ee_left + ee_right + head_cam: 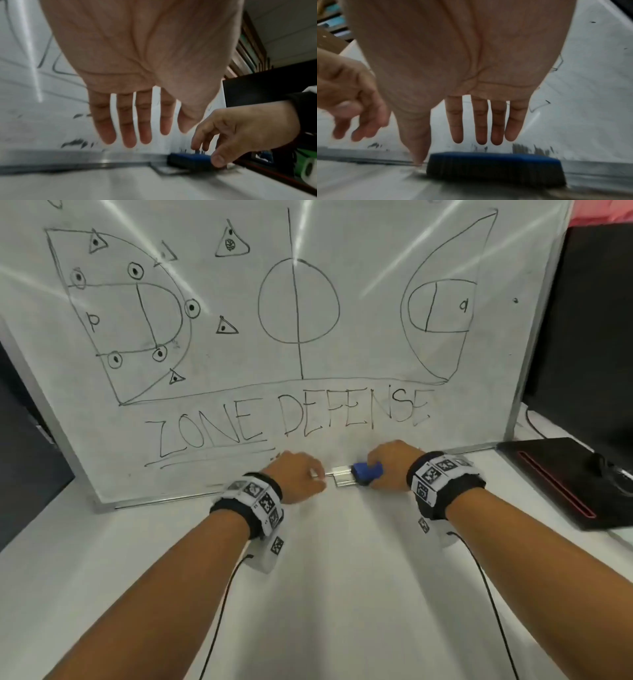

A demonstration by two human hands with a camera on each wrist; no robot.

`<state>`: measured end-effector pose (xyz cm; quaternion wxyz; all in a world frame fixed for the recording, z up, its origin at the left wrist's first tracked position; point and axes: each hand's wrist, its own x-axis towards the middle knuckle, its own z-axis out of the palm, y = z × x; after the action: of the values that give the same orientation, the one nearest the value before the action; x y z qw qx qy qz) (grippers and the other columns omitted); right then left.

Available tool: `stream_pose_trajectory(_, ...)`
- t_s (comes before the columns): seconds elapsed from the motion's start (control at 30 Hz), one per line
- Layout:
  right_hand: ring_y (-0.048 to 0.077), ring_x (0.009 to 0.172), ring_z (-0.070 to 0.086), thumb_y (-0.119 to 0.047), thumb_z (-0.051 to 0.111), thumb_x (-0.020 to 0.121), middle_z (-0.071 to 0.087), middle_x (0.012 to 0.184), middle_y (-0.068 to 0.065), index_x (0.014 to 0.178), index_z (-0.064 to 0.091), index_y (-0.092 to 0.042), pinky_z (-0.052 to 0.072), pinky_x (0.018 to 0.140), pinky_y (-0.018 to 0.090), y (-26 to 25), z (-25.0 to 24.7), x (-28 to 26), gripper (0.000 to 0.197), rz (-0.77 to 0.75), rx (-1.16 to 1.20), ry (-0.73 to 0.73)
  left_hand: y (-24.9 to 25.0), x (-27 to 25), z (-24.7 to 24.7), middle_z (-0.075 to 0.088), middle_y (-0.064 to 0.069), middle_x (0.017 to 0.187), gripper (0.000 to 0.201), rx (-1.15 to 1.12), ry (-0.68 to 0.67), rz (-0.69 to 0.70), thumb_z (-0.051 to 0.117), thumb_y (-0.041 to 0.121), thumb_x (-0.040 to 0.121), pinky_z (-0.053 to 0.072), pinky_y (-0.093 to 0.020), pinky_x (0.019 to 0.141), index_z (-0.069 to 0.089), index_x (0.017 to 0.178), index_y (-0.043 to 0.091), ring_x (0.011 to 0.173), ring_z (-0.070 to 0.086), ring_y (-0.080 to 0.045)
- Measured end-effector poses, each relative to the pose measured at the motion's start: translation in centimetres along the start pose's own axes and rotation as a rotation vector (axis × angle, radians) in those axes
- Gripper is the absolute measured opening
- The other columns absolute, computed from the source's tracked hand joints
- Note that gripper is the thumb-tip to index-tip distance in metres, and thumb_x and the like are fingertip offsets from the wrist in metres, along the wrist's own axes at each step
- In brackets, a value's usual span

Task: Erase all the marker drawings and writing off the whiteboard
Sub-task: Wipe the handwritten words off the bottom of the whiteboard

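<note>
Whiteboard (359, 251): we see it propped on the tabletop (325, 594), leaning back, its bottom frame resting on the surface. Every mark is on it — the court diagram (298, 302) and the words "ZONE DEFENSE" (287, 419) underlined beneath.

Eraser (368, 473): blue-backed with a dark felt face, it lies at the foot of the board by the bottom frame, next to a small metal bracket (342, 477).

Right hand (390, 463): our grip is not yet made. In the right wrist view the fingers hang straight above the blue back and the thumb tip comes down just beside its end; we cannot tell whether any of them touch it.

Left hand (298, 477): released, holding nothing; the left wrist view shows the fingers straight and apart, close to the board's lower edge, just left of the bracket.

Step in hand: we judge this the pick-up of the eraser — no wiping has begun.

Next move: we need the fingers over the back and the thumb on the near side, then lift and press the felt flat to the writing. The left hand could steady the frame, since a leaning board may slide under pressure.

Beyond: a black laptop (565, 477) lies at the right.
</note>
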<state>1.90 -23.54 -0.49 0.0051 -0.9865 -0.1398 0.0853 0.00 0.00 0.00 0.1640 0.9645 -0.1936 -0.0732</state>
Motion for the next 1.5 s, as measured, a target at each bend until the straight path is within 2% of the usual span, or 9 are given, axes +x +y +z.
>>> stream_pose_trajectory(0.13, 0.022, 0.095, 0.059, -0.033, 0.072, 0.080, 0.058, 0.101, -0.001, 0.109, 0.057, -0.027, 0.051, 0.090, 0.041, 0.5, 1.0, -0.4, 0.034, 0.041, 0.026, -0.023, -2.7, -0.1, 2.8, 0.058, 0.005, 0.119, 0.039, 0.112, -0.152, -0.143, 0.066, 0.055, 0.086, 0.047, -0.031, 0.095, 0.062, 0.120, 0.036, 0.107, 0.057, -0.017)
stream_pose_trajectory(0.4, 0.026, 0.102, 0.054, -0.025, 0.074, 0.081, 0.048, 0.107, 0.003, 0.121, 0.051, -0.025, 0.049, 0.091, 0.039, 0.3, 1.7, 0.2, 0.046, 0.055, -0.048, 0.028, -2.7, 0.6, 3.4, 0.046, 0.000, 0.143, 0.067, 0.237, -0.213, -0.111, 0.072, 0.056, 0.081, 0.034, -0.040, 0.113, 0.050, 0.140, 0.035, 0.136, 0.037, -0.023)
stream_pose_trajectory(0.57, 0.025, 0.099, 0.056, -0.016, 0.072, 0.081, 0.055, 0.105, 0.005, 0.116, 0.057, -0.020, 0.050, 0.089, 0.038, 0.0, 1.5, 0.6, 0.038, 0.048, -0.061, 0.054, -2.4, 0.9, 2.8, 0.051, 0.002, 0.130, 0.066, 0.210, -0.218, -0.132, 0.080, 0.054, 0.074, 0.044, -0.039, 0.105, 0.057, 0.133, 0.033, 0.123, 0.050, -0.022)
stream_pose_trajectory(0.73, 0.021, 0.090, 0.056, -0.022, 0.074, 0.078, 0.058, 0.102, 0.002, 0.109, 0.062, -0.023, 0.051, 0.079, 0.035, 0.5, 1.4, 0.3, 0.034, 0.031, -0.010, 0.120, -1.8, 1.6, 2.3, 0.051, 0.004, 0.124, 0.064, 0.225, -0.241, -0.152, 0.086, 0.053, 0.068, 0.048, -0.040, 0.100, 0.061, 0.123, 0.032, 0.113, 0.055, -0.021)
stream_pose_trajectory(0.9, 0.019, 0.081, 0.056, -0.029, 0.075, 0.075, 0.054, 0.087, -0.003, 0.088, 0.059, -0.023, 0.052, 0.072, 0.035, 1.2, 1.5, -0.7, 0.021, -0.059, 0.209, 0.217, -2.1, 1.9, 2.6, 0.053, 0.005, 0.121, 0.066, 0.248, -0.258, -0.132, 0.085, 0.053, 0.068, 0.051, -0.037, 0.095, 0.059, 0.124, 0.032, 0.107, 0.057, -0.019)
stream_pose_trajectory(1.07, 0.022, 0.070, 0.061, -0.025, 0.070, 0.078, 0.062, 0.079, 0.007, 0.082, 0.052, -0.014, 0.049, 0.060, 0.030, 3.7, -0.6, -1.7, 0.021, 0.009, 0.673, 0.354, -0.3, 2.9, 2.7, 0.052, 0.010, 0.113, 0.054, 0.195, -0.151, 0.009, 0.075, 0.048, 0.081, 0.049, -0.033, 0.095, 0.056, 0.130, 0.037, 0.106, 0.054, -0.014)
stream_pose_trajectory(1.23, 0.044, 0.081, 0.065, -0.030, 0.067, 0.078, 0.063, 0.078, 0.019, 0.073, 0.046, -0.023, 0.050, 0.065, 0.039, 6.8, -1.0, -2.4, 0.022, 0.063, 1.034, 0.381, 4.6, 5.7, 2.7, 0.062, 0.001, 0.119, 0.042, 0.128, -0.029, 0.170, 0.062, 0.041, 0.093, 0.051, -0.037, 0.095, 0.058, 0.132, 0.028, 0.109, 0.058, -0.018)
stream_pose_trajectory(1.37, 0.035, 0.089, 0.072, -0.038, 0.070, 0.079, 0.072, 0.093, 0.017, 0.084, 0.047, -0.014, 0.057, 0.081, 0.051, 8.3, 0.0, -2.7, 0.033, 0.130, 1.277, 0.366, 7.4, 7.9, 3.7, 0.062, 0.000, 0.125, 0.044, 0.164, -0.073, 0.208, 0.060, 0.039, 0.093, 0.049, -0.040, 0.098, 0.057, 0.135, 0.026, 0.114, 0.057, -0.021)
stream_pose_trajectory(1.5, 0.029, 0.069, 0.062, -0.050, 0.075, 0.075, 0.066, 0.080, 0.013, 0.079, 0.045, -0.022, 0.056, 0.073, 0.047, 9.9, 1.0, -2.6, 0.041, 0.182, 1.213, 0.382, 8.7, 9.3, 5.4, 0.054, 0.000, 0.135, 0.050, 0.234, -0.110, 0.184, 0.062, 0.041, 0.092, 0.045, -0.040, 0.103, 0.052, 0.140, 0.029, 0.124, 0.051, -0.022)
